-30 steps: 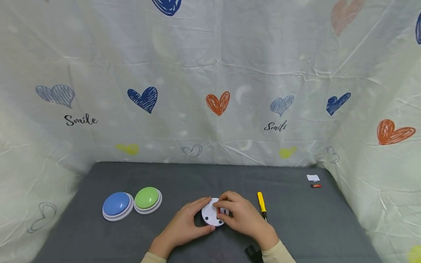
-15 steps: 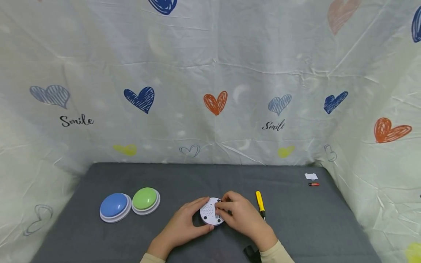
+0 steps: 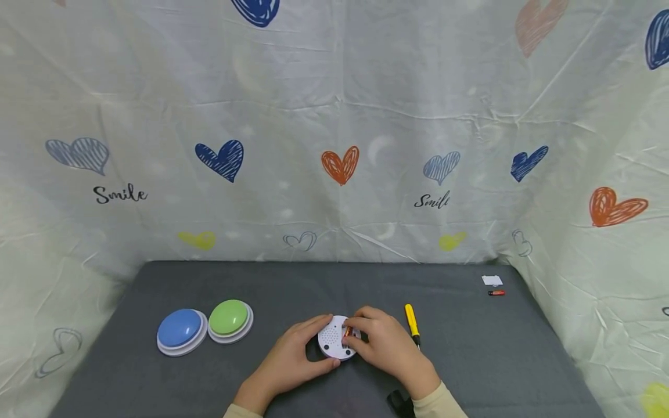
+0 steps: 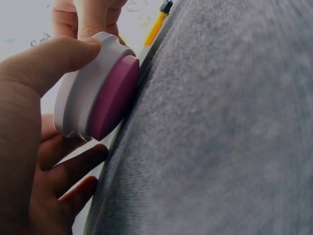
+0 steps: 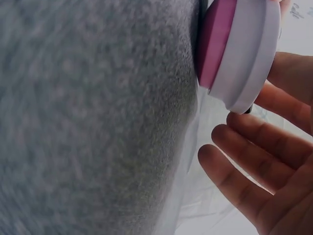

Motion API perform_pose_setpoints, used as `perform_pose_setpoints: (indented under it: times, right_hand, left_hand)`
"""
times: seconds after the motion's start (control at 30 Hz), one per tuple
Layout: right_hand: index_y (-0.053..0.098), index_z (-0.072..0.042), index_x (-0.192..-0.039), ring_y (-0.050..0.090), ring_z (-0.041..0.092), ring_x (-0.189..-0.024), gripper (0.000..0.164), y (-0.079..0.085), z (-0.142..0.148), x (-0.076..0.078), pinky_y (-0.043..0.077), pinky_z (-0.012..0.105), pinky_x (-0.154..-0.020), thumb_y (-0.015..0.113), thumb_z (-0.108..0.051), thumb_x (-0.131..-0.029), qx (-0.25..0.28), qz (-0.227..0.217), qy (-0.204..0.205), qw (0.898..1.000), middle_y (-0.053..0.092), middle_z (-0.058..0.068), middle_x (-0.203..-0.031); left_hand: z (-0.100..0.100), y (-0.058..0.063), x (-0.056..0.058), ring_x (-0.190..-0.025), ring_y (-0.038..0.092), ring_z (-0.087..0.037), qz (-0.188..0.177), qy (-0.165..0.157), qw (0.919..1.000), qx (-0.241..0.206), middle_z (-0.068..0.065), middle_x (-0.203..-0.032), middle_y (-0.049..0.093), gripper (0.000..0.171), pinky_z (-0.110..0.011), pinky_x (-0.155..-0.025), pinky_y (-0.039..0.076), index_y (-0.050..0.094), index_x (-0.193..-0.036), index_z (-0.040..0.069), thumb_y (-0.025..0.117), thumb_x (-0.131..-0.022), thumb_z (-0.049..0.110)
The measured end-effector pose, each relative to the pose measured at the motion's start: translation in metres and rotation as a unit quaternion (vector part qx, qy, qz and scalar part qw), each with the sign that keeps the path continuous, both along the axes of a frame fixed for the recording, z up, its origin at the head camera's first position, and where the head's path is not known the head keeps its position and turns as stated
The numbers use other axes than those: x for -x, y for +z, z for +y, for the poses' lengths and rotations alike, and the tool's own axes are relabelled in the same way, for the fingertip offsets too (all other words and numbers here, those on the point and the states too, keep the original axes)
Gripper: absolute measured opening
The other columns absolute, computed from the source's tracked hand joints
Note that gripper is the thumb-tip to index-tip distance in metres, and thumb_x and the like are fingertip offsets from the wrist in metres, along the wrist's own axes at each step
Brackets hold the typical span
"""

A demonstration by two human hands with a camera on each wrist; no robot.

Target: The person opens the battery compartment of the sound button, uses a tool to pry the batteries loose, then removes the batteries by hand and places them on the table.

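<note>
Head view showed a white-and-pink button upside down on the grey table, directly between the two hands, its pale, perforated underside uppermost. Both wrist views caught the pink dome facing down, against or just above the cloth.

The left hand gripped the button by its left side, thumb on the near rim and fingers on the far one. The right hand came over the right side, its thumb and index finger pinching a battery set in the underside; the right wrist view showed other fingers spread apart beyond the rim.

Everything hinged on how that battery lay. It sat in the right half of the underside, so the right hand was the nearer, already touching it, while the left held only the casing. Its long axis seemed to run roughly from the far edge toward the person (fingers covered parts of it, so whether it was fully seated I could not tell).

Just right of the right hand lay a yellow-handled screwdriver. Well apart, toward the far right corner, a loose battery rested just nearer than a white flat piece.
</note>
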State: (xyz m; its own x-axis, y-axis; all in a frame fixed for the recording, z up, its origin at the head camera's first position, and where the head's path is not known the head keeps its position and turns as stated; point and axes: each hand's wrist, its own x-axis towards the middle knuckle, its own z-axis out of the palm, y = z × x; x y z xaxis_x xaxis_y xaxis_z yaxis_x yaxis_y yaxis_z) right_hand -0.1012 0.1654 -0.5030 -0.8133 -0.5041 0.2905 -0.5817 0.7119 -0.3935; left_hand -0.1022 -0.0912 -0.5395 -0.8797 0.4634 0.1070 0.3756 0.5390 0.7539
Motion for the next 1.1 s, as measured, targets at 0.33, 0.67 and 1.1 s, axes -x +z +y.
perform_pose_setpoints:
  times: [0.33, 0.67, 1.1]
  right_hand:
    - [0.085, -0.021, -0.115, 0.073, 0.012, -0.097, 0.026, 0.000, 0.003, -0.001, 0.063, 0.035, -0.076, 0.088, -0.036, -0.095, -0.026, 0.060, -0.017, 0.998, 0.077, -0.006, -0.111]
    - [0.086, -0.018, -0.115, 0.075, 0.016, -0.100, 0.028, 0.006, 0.024, 0.006, 0.064, 0.039, -0.083, 0.092, -0.032, -0.091, 0.004, 0.131, -0.045, 0.990, 0.079, -0.005, -0.112]
    - [0.086, -0.020, -0.115, 0.076, 0.021, -0.100, 0.028, 0.011, 0.090, 0.013, 0.064, 0.045, -0.074, 0.093, -0.030, -0.090, 0.008, 0.133, -0.164, 0.977, 0.080, -0.004, -0.113]
  left_hand:
    - [0.001, -0.003, 0.001, -0.141, 0.058, -0.034, 0.007, -0.001, 1.0000, 0.006, 0.001, -0.158, 0.060, 0.090, -0.063, -0.112, 0.048, 0.060, -0.159, 0.022, 0.082, -0.087, 0.072]
    - [0.002, 0.001, 0.001, -0.142, 0.058, -0.034, 0.004, 0.005, 0.9999, 0.009, 0.001, -0.157, 0.061, 0.089, -0.063, -0.113, 0.047, 0.061, -0.158, 0.022, 0.084, -0.087, 0.070]
    - [0.003, 0.000, -0.002, -0.140, 0.058, -0.033, 0.024, 0.011, 0.9994, 0.023, 0.001, -0.156, 0.062, 0.086, -0.060, -0.114, 0.047, 0.062, -0.157, 0.021, 0.087, -0.087, 0.064]
